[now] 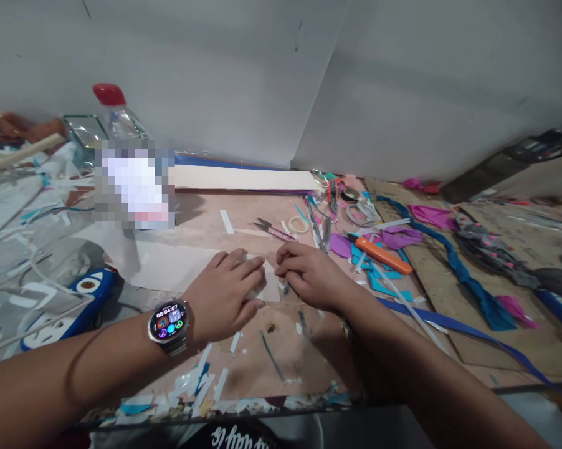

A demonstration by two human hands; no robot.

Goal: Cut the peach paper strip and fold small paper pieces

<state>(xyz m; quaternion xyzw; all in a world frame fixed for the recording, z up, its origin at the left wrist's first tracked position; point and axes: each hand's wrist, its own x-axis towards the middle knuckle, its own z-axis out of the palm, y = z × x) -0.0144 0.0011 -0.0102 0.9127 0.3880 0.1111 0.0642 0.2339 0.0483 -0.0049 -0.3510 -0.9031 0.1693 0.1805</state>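
A long strip of white paper [169, 265] lies across the wooden tabletop in front of me. My left hand [229, 290] rests on its right part with the fingers stretched out, pressing it down. At the paper's right end, my right hand [309, 274] is closed, fingers curled and thumb pressed in. Whatever those fingers hold is hidden. Just beyond both hands lie small thread snips [275, 229] and a ring of pale tape [298, 224]. An orange utility knife [382, 252] lies to the right of my right hand.
A blue-and-white power strip [70, 312] with tangled cables sits at left. Behind it a blurred, lit screen [136, 184] stands near a red-capped bottle [110, 96]. Cardboard [444, 299] with a twisted blue ribbon [458, 268] covers the right side. Paper scraps [206, 386] litter the front edge.
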